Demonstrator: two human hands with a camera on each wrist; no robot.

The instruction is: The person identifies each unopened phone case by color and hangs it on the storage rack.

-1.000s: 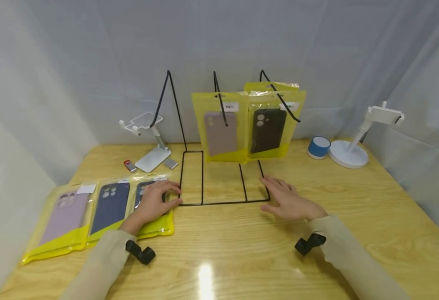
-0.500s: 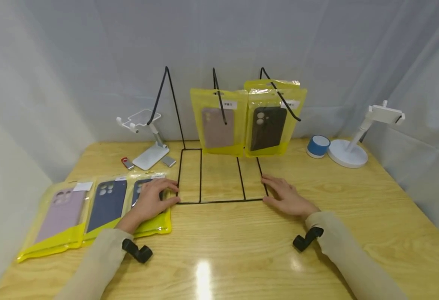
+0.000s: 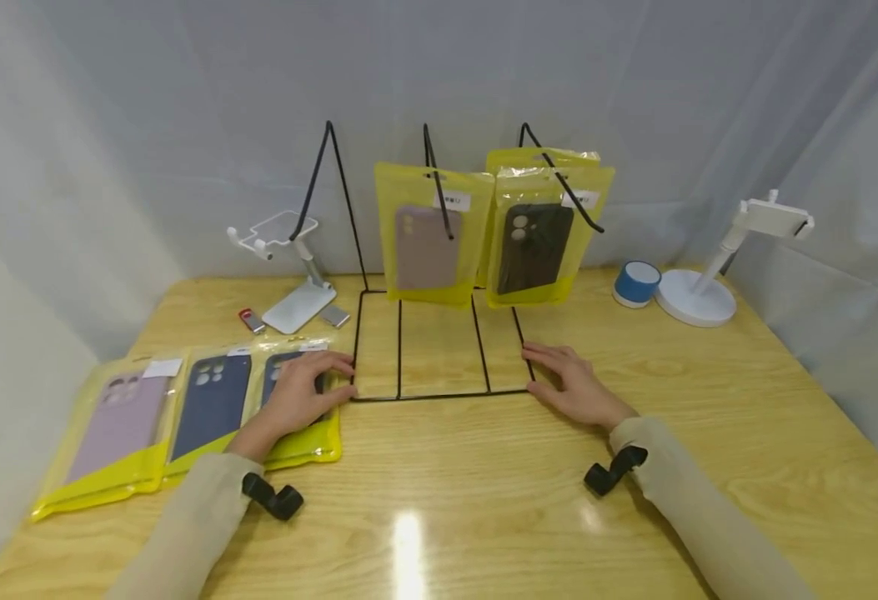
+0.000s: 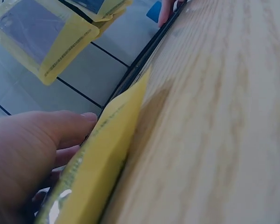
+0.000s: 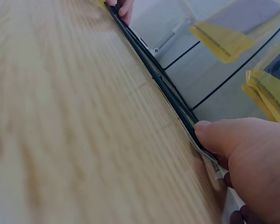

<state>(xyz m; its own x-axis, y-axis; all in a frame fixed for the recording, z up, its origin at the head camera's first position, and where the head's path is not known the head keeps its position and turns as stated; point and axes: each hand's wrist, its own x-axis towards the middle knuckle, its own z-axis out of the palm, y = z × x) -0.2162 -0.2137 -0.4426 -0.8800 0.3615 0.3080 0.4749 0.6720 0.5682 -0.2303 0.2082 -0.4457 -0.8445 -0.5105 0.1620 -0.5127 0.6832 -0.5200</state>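
A black wire display rack point(image 3: 399, 350) stands on the table with three prongs. From it hang yellow-edged pouches with phone cases: a mauve case point(image 3: 427, 250) on the middle prong and a black case point(image 3: 536, 250), with another pouch behind, on the right prong. My left hand point(image 3: 302, 396) touches the base's left side with thumb and fingertips, over a pouched dark phone case point(image 3: 269, 375). My right hand point(image 3: 577, 392) touches the base's right side, fingers extended. In the right wrist view, its thumb point(image 5: 214, 133) lies at the base's front corner; its other fingers are mostly hidden.
To the left lie a pouched mauve case point(image 3: 119, 417) and a navy case point(image 3: 209, 400). Behind them are a white phone stand point(image 3: 299, 307), a red USB stick point(image 3: 251, 321) and a grey piece point(image 3: 334, 316). At right stand a blue-and-white cylinder point(image 3: 637, 285) and another phone stand point(image 3: 697, 298).
My right thumb has come in against the rack's right side, from slightly apart. My left hand keeps its place at the left side. The whole view has shifted slightly.
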